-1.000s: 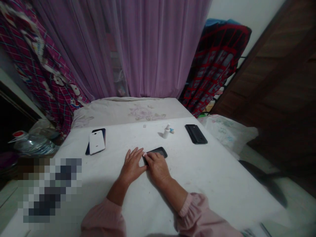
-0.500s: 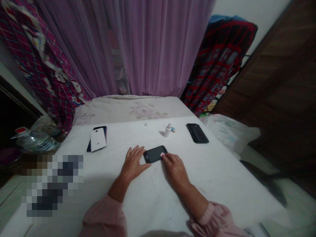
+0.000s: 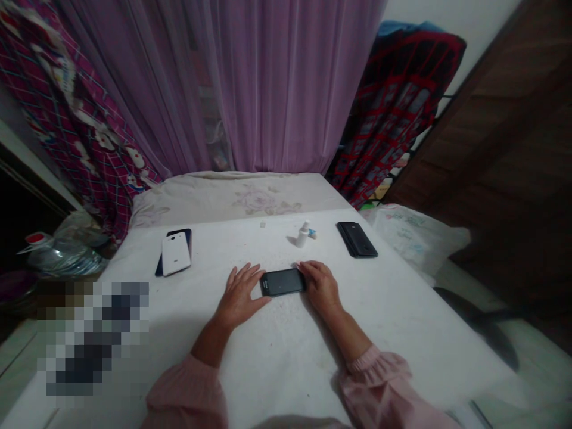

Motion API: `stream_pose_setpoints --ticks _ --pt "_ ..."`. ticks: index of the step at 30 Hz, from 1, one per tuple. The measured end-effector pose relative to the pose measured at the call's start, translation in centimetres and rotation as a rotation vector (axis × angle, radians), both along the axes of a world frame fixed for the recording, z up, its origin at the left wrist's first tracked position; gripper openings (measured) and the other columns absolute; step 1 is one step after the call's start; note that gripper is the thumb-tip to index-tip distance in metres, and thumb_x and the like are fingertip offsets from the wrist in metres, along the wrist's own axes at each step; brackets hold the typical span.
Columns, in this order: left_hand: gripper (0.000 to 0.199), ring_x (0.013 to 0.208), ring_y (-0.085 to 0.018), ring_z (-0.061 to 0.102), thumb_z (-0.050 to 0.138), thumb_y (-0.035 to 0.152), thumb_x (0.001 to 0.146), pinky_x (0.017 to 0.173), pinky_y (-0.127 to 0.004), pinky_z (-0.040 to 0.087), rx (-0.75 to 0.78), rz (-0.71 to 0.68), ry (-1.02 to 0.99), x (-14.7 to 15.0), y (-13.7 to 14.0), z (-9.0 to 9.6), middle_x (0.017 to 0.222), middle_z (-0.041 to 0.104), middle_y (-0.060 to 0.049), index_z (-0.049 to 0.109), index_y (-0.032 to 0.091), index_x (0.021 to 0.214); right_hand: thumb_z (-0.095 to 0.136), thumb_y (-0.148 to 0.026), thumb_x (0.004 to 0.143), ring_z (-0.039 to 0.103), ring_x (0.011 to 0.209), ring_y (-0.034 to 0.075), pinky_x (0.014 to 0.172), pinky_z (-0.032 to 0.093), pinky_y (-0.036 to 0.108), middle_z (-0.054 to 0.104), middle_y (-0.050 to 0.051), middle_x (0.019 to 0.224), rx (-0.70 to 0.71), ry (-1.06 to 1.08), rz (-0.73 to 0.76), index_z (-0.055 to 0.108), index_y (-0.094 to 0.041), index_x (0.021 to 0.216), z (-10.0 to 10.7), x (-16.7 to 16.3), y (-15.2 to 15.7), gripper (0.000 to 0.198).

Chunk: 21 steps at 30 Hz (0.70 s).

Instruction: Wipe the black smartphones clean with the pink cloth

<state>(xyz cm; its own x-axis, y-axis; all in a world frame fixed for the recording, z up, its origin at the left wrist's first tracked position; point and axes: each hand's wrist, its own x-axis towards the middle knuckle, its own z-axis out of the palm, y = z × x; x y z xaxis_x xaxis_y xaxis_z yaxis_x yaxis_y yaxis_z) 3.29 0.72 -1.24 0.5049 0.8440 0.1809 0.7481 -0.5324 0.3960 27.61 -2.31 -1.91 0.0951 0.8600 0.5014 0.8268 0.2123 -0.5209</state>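
Observation:
A black smartphone [image 3: 283,282] lies face up on the white-covered table, its screen dark. At its left end my left hand [image 3: 239,298] has the thumb on the near corner and the forefinger on the far corner, the other fingers spread. My right hand [image 3: 322,288] is at the phone's right end, fingertips pinched on a small pink piece [image 3: 298,264] at the far right corner. Most of that piece is hidden by the fingers, so its kind is unclear. Beyond the phone a small white spray bottle [image 3: 302,236] stands upright.
A white phone [image 3: 176,253] rests on a dark phone [image 3: 187,236] at the left. Stacked black phones [image 3: 358,239] lie at the right. Behind the bottle is a small blue-and-white item [image 3: 312,233]. A tiny pale square [image 3: 263,225] lies farther back. Purple curtains [image 3: 286,89] hang behind the table.
My right hand has moved the pink piece from the screen to the phone's far right corner. The phone has turned slightly, now lying more level. My left hand stays at the left end.

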Motion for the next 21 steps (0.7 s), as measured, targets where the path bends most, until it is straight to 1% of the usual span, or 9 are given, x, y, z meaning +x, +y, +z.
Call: stream_pose_setpoints --ticks 2,4,7,10,13,15,17,19,21 --pt "0.057 0.139 -0.03 0.035 0.066 0.04 0.081 0.117 -0.056 0.018 0.006 -0.006 0.001 0.0 0.0 -0.1 0.144 0.05 -0.007 0.05 0.025 0.134 0.044 -0.004 0.082 0.061 0.098 0.019 0.088 0.05 0.033 0.07 0.006 0.107 -0.014 -0.013 0.043 0.071 -0.021 0.111 0.0 0.0 0.5 0.043" --pt "0.054 0.139 -0.028 0.037 0.061 0.037 0.084 0.117 -0.054 0.021 0.029 0.009 -0.02 0.0 0.1 -0.3 0.143 0.051 -0.007 0.049 0.025 0.135 0.044 0.001 0.077 0.063 0.097 0.019 0.088 0.051 0.033 0.071 0.005 0.108 -0.051 -0.045 0.065 0.071 -0.023 0.109 0.1 0.0 0.5 0.048" --pt "0.044 0.134 -0.027 0.044 0.056 0.032 0.086 0.115 -0.051 0.028 0.08 0.087 -0.068 0.1 0.4 -0.8 0.138 0.056 -0.008 0.052 0.024 0.13 0.046 0.001 0.075 0.064 0.095 0.018 0.087 0.052 0.033 0.072 0.004 0.105 -0.099 -0.087 0.103 0.071 -0.024 0.108 0.2 -0.4 -0.6 0.049" --pt "0.031 0.129 -0.028 0.05 0.055 0.031 0.086 0.111 -0.052 0.034 0.13 0.185 -0.103 0.2 0.7 -1.0 0.132 0.061 -0.009 0.059 0.023 0.116 0.048 -0.005 0.082 0.064 0.095 0.019 0.085 0.053 0.032 0.072 0.006 0.105 -0.067 -0.07 0.168 0.07 -0.023 0.112 0.4 -1.6 -3.0 0.041" --pt "0.024 0.126 -0.028 0.052 0.051 0.025 0.087 0.11 -0.052 0.035 0.158 0.233 -0.113 0.4 0.7 -0.8 0.129 0.063 -0.009 0.063 0.023 0.107 0.049 -0.015 0.092 0.063 0.093 0.017 0.082 0.053 0.029 0.071 0.007 0.104 -0.026 -0.031 0.253 0.068 -0.024 0.114 0.8 -3.4 -5.1 0.031" --pt "0.026 0.125 -0.027 0.054 0.045 0.022 0.089 0.11 -0.053 0.035 0.151 0.232 -0.116 0.5 0.3 -0.6 0.127 0.064 -0.008 0.064 0.024 0.106 0.049 -0.018 0.094 0.063 0.091 0.017 0.081 0.053 0.029 0.072 0.007 0.102 -0.016 -0.008 0.271 0.069 -0.023 0.112 1.1 -4.3 -5.7 0.028" --pt "0.029 0.124 -0.027 0.054 0.042 0.023 0.091 0.11 -0.054 0.033 0.127 0.222 -0.114 0.7 -0.4 -0.4 0.125 0.066 -0.007 0.063 0.025 0.111 0.048 -0.019 0.095 0.063 0.091 0.018 0.08 0.054 0.029 0.071 0.008 0.101 0.0 0.019 0.253 0.069 -0.023 0.111 1.2 -4.5 -5.8 0.027" --pt "0.033 0.125 -0.028 0.053 0.046 0.032 0.091 0.111 -0.056 0.03 0.102 0.217 -0.093 1.1 -1.3 -0.4 0.126 0.065 -0.009 0.058 0.024 0.121 0.047 -0.019 0.095 0.063 0.091 0.019 0.08 0.053 0.031 0.07 0.009 0.102 0.019 0.037 0.233 0.068 -0.023 0.114 1.2 -4.2 -5.5 0.028" --pt "0.053 0.13 -0.033 0.048 0.058 0.045 0.084 0.113 -0.057 0.025 0.093 0.225 -0.056 1.8 -2.2 -0.4 0.133 0.06 -0.014 0.051 0.02 0.13 0.047 -0.019 0.095 0.062 0.092 0.019 0.08 0.053 0.031 0.069 0.009 0.102 0.042 0.038 0.224 0.066 -0.023 0.118 1.2 -3.9 -5.1 0.03"
